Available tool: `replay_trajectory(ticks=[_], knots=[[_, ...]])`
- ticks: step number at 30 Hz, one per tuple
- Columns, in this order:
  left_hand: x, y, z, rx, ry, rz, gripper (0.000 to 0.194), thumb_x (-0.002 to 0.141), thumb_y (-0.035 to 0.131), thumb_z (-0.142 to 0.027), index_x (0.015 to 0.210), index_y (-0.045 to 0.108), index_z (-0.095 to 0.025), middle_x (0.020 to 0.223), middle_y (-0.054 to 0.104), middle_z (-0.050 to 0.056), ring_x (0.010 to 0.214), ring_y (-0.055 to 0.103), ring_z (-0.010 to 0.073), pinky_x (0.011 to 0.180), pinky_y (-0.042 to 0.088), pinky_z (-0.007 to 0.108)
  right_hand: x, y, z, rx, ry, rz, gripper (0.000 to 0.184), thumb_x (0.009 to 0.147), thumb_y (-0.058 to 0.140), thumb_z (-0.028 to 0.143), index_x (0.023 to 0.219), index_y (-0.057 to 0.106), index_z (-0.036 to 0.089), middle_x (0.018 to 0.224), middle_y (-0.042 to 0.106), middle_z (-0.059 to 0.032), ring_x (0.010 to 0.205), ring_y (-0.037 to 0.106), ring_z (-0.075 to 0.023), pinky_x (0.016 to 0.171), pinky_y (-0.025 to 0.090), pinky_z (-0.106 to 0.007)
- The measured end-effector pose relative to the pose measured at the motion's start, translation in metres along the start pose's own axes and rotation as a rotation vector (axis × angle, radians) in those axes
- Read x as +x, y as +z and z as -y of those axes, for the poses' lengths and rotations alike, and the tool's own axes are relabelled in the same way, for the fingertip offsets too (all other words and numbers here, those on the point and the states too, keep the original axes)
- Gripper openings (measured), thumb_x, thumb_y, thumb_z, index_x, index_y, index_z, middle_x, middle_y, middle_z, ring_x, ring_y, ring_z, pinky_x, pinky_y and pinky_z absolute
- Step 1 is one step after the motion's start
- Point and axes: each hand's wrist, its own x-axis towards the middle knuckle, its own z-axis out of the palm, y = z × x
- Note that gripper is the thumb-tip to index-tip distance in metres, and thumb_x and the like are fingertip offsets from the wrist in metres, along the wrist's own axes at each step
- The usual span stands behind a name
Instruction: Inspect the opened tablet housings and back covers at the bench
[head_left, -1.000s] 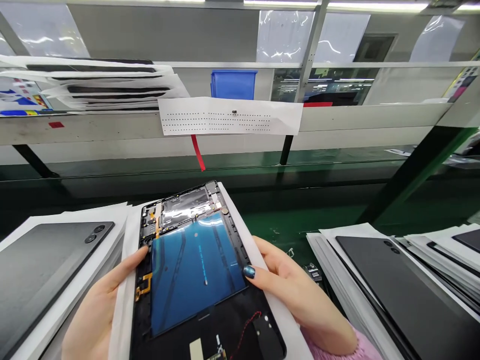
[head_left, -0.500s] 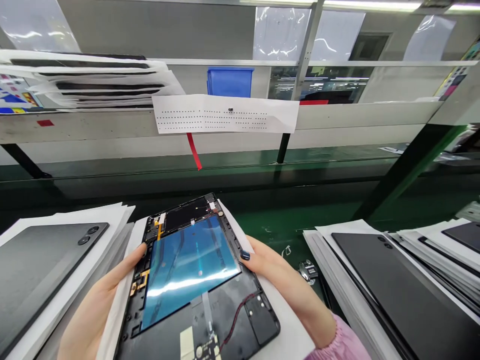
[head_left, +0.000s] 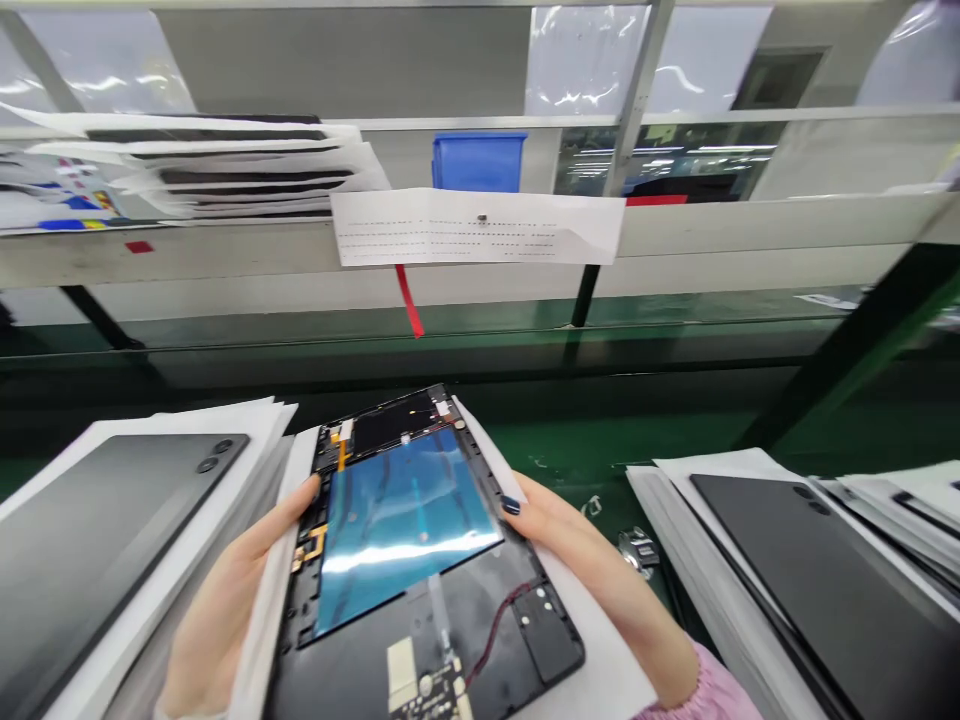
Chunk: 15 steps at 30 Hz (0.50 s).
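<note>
An opened tablet with its inner parts showing is held tilted between my two hands, over a white paper sheet. Blue film covers its middle; a dark red wire and a small circuit board show at the near end. My left hand grips the left edge, thumb on the frame. On the right edge, my right hand presses its thumb, with a dark-painted nail, against the frame. The other fingers of both hands are hidden beneath the paper and tablet.
Grey tablet back covers lie on white sheets in a left stack and a right stack. A small metallic object rests on the green bench. Above run a shelf with a paper pile, a printed strip and a blue bin.
The whole view has shifted, so the hands, tablet and surroundings appear farther right. Both hands keep the same grip on the tablet.
</note>
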Motion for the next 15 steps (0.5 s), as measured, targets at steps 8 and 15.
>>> replay_trajectory(ticks=[8,15], knots=[[0.010,0.023,0.015,0.074,-0.033,0.060,0.037,0.094,0.058,-0.037,0.101,0.081,-0.009,0.114,0.078,0.018,0.123,0.063,0.0409,0.116,0.035,0.057,0.013,-0.020,0.001,-0.089,0.021,-0.065,0.041,0.079,0.081,0.030,0.119,0.074,0.026,0.103,0.081,-0.0057,0.087,0.077,-0.0256,0.076,0.061,-0.032],[0.013,0.034,0.035,0.080,-0.031,-0.019,0.036,0.088,0.066,-0.040,0.100,0.081,-0.010,0.110,0.080,0.018,0.118,0.067,0.0407,0.114,0.038,0.055,0.000,-0.015,0.012,-0.185,-0.032,-0.201,0.042,0.079,0.079,0.030,0.120,0.074,0.028,0.092,0.082,-0.0048,0.065,0.077,-0.0249,0.062,0.064,-0.033]])
